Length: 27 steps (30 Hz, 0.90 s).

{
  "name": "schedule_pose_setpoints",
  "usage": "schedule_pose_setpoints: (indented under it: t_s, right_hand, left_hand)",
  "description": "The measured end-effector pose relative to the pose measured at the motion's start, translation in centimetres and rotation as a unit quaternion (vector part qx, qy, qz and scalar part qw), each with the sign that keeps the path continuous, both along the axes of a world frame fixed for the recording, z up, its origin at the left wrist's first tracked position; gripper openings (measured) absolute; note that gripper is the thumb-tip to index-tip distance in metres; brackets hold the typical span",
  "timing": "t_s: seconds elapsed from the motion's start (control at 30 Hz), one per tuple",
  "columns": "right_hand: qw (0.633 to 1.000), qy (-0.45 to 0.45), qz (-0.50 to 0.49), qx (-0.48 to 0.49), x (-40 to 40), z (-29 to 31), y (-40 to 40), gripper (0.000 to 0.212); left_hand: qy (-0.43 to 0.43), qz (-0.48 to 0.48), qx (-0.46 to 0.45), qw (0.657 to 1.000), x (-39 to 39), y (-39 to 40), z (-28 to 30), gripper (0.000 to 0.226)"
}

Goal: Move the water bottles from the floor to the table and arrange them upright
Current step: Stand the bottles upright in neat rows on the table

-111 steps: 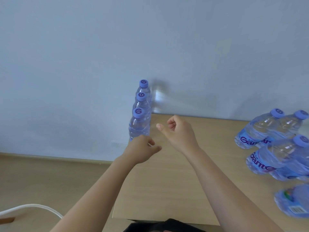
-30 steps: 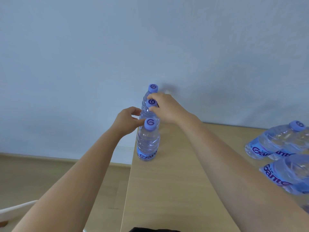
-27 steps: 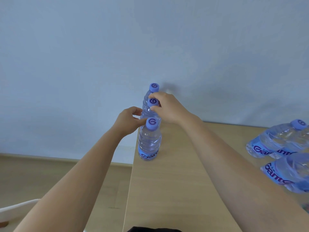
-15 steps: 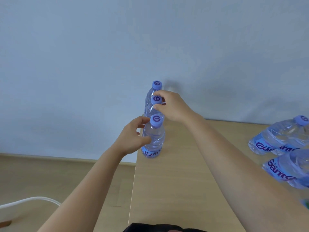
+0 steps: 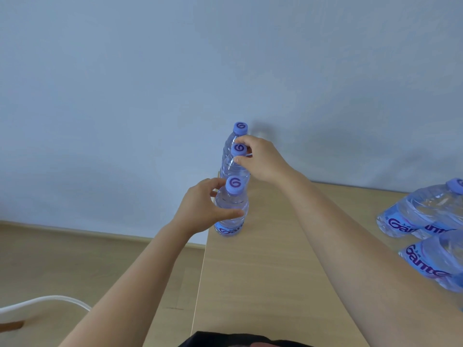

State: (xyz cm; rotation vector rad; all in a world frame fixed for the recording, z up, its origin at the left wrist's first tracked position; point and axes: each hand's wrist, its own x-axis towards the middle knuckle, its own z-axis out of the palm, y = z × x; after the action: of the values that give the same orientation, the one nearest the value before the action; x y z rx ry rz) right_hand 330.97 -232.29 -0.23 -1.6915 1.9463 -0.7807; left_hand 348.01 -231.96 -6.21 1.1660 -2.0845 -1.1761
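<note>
Three clear water bottles with purple caps stand upright in a row along the left edge of the wooden table (image 5: 263, 271). My left hand (image 5: 200, 211) is wrapped around the body of the nearest bottle (image 5: 231, 211). The middle bottle (image 5: 234, 166) is held at its neck, just under the cap, by my right hand (image 5: 263, 161). The far bottle (image 5: 238, 132) stands against the wall, untouched. Several more bottles (image 5: 426, 211) lie on their sides at the table's right edge.
A pale wall rises directly behind the table. Wooden floor (image 5: 87, 259) lies to the left, below the table edge. A white curved tube (image 5: 42, 303) crosses the floor at lower left.
My left hand has dropped from beside the middle bottle to grip the nearest bottle's body. My right hand stays on the middle bottle's neck. The view has shifted slightly.
</note>
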Motion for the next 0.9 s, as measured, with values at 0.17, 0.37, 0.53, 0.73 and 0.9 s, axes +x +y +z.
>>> schedule_pose_setpoints:
  t_s: [0.17,0.37,0.53,0.73,0.9]
  right_hand:
    - [1.000,-0.007,-0.002,-0.004,-0.1,-0.2,0.1,0.026]
    - [1.000,-0.013,-0.001,-0.010,0.0,-0.3,0.0,0.027]
    - [1.000,-0.016,-0.007,-0.014,0.0,-0.1,0.1,0.028]
    - [1.000,-0.009,0.001,-0.011,0.0,-0.2,0.0,0.025]
    - [1.000,0.012,0.002,-0.010,0.0,-0.1,-0.1,0.028]
  left_hand:
    - [-0.018,0.006,-0.016,1.000,0.5,1.6,0.1,0.052]
    - [-0.009,0.003,-0.004,1.000,1.3,4.1,-0.6,0.056]
    - [0.025,-0.012,0.033,0.999,1.7,4.9,-0.7,0.047]
    - [0.127,0.093,0.142,0.977,1.7,0.8,-1.8,0.029]
    - [-0.030,0.068,0.057,0.996,-1.1,-3.0,-2.2,0.061]
